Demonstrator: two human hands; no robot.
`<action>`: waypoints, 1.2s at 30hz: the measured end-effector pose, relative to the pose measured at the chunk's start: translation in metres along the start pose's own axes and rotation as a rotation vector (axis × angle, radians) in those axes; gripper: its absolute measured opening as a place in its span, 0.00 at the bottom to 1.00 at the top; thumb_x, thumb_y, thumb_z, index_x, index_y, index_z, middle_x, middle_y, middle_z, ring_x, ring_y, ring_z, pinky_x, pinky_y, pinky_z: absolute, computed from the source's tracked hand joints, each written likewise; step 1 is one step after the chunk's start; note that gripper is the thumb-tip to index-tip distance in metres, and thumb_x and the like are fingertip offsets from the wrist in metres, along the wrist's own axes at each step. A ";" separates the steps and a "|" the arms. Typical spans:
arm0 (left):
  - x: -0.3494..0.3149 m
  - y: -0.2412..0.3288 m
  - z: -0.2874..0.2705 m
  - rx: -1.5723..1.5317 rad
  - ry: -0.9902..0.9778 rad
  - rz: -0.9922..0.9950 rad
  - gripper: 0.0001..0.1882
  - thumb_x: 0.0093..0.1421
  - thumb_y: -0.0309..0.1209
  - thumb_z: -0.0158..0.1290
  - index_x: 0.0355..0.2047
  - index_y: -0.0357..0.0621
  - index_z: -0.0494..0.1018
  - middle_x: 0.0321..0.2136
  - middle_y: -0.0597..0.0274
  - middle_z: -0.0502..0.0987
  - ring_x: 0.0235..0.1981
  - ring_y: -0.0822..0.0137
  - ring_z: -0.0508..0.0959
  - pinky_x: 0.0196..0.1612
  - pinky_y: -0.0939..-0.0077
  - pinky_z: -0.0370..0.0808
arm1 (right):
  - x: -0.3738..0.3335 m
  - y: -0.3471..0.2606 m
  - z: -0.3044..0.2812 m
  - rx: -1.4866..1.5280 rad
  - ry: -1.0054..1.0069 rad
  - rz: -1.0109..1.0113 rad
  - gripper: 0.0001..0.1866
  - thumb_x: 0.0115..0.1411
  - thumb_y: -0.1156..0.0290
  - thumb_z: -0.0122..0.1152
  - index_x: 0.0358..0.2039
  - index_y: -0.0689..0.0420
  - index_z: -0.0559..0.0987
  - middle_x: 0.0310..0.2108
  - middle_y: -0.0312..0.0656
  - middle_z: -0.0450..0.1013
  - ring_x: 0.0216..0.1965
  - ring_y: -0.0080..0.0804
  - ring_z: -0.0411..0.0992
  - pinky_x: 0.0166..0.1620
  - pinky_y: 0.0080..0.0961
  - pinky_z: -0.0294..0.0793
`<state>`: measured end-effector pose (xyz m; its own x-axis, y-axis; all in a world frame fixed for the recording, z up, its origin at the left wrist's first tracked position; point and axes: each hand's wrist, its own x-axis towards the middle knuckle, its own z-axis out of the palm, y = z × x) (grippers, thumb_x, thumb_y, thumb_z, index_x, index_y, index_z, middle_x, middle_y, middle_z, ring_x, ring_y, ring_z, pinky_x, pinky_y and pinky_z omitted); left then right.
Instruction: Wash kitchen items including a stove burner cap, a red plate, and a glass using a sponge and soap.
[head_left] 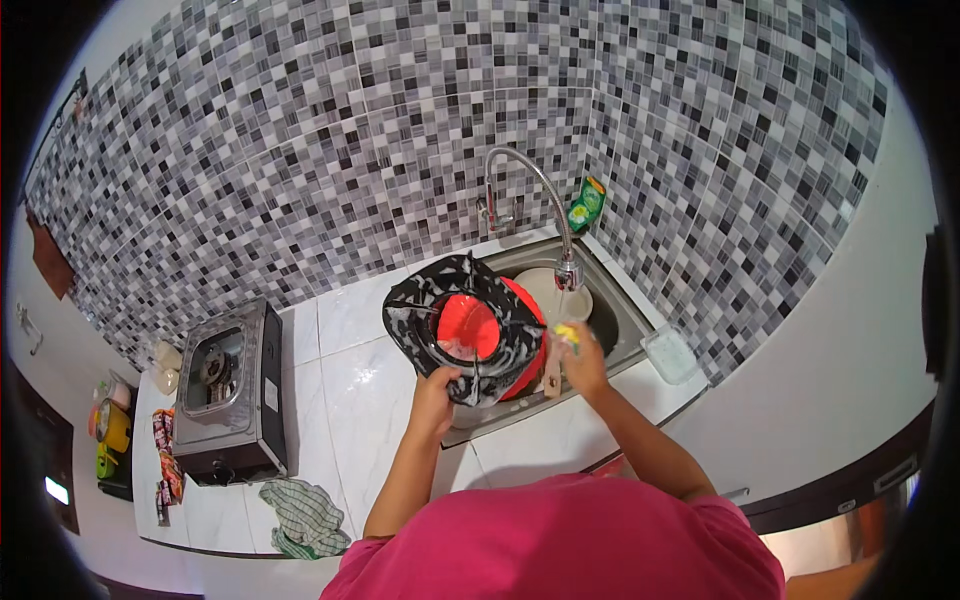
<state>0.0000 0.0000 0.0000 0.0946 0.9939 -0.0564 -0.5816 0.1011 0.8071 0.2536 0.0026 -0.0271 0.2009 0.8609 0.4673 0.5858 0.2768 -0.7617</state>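
Soapy black stove pan support (515,350) extends beyond your left hand (432,403), gripping its near rim; lies just left of your right hand (583,365), clutching yellow sponge (567,333).

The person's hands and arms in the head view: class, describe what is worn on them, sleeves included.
The left hand and right hand are ungloved. A deep-pink top with matching sleeves leaves the forearms bare; no watch or band shows at either wrist.
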 end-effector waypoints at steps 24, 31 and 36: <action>0.005 -0.014 0.009 0.102 -0.502 -0.127 0.39 0.56 0.60 0.37 0.62 0.54 0.46 0.58 0.59 0.57 0.50 0.62 0.68 0.45 0.61 0.72 | 0.012 -0.068 0.013 -0.146 -0.118 -0.134 0.13 0.52 0.63 0.58 0.24 0.60 0.69 0.21 0.53 0.69 0.26 0.55 0.69 0.29 0.44 0.66; -0.005 -0.024 0.043 0.193 -0.099 -0.005 0.26 0.50 0.22 0.47 0.51 0.45 0.59 0.36 0.60 0.72 0.35 0.69 0.74 0.37 0.75 0.73 | 0.011 -0.085 0.022 -0.004 -0.223 -0.108 0.11 0.55 0.64 0.56 0.26 0.59 0.71 0.20 0.53 0.68 0.25 0.54 0.67 0.27 0.39 0.65; 0.004 -0.027 0.023 0.004 -0.004 -0.054 0.19 0.50 0.24 0.48 0.45 0.40 0.65 0.37 0.62 0.71 0.37 0.68 0.72 0.41 0.75 0.69 | 0.026 -0.061 0.007 0.163 -0.217 0.006 0.11 0.60 0.62 0.48 0.33 0.57 0.67 0.21 0.47 0.67 0.24 0.39 0.67 0.30 0.34 0.64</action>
<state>0.0349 -0.0001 -0.0084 0.1289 0.9868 -0.0975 -0.5722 0.1544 0.8054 0.2177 0.0108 0.0279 0.0204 0.9293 0.3688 0.4478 0.3213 -0.8344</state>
